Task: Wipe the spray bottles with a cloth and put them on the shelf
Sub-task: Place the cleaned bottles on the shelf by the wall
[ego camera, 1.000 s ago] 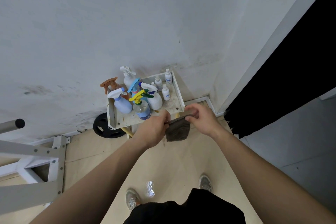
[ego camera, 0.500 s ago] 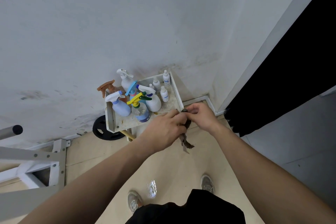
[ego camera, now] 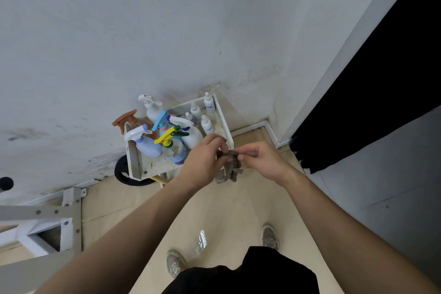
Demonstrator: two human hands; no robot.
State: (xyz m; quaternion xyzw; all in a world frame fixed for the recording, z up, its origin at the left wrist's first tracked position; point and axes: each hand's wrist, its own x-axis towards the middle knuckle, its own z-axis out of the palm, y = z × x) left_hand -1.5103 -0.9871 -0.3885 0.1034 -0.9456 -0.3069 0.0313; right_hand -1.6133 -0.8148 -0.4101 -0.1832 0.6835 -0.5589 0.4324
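A brown-grey cloth [ego camera: 229,167] hangs bunched between my two hands in front of a low white shelf tray [ego camera: 135,162] by the wall. My left hand [ego camera: 202,160] grips its left part and my right hand [ego camera: 260,160] pinches its top edge. On the tray stand several spray bottles: a lavender one with a white trigger [ego camera: 145,143], a clear one with a yellow trigger [ego camera: 173,148], a white one [ego camera: 194,135] and a blue-triggered one [ego camera: 161,122]. A brown-triggered bottle [ego camera: 127,120] and a white pump bottle [ego camera: 150,107] stand at the back left.
Several small white dropper bottles [ego camera: 206,124] fill the tray's back right corner. A black weight plate [ego camera: 124,175] lies on the floor under the tray. A white metal frame [ego camera: 47,219] stands at the left. A dark curtain [ego camera: 372,102] hangs at the right. My shoes [ego camera: 269,236] stand on the beige floor.
The cloth was stretched flat between my hands; my hands have come together and it is now gathered into a bunch. The view has shifted slightly.
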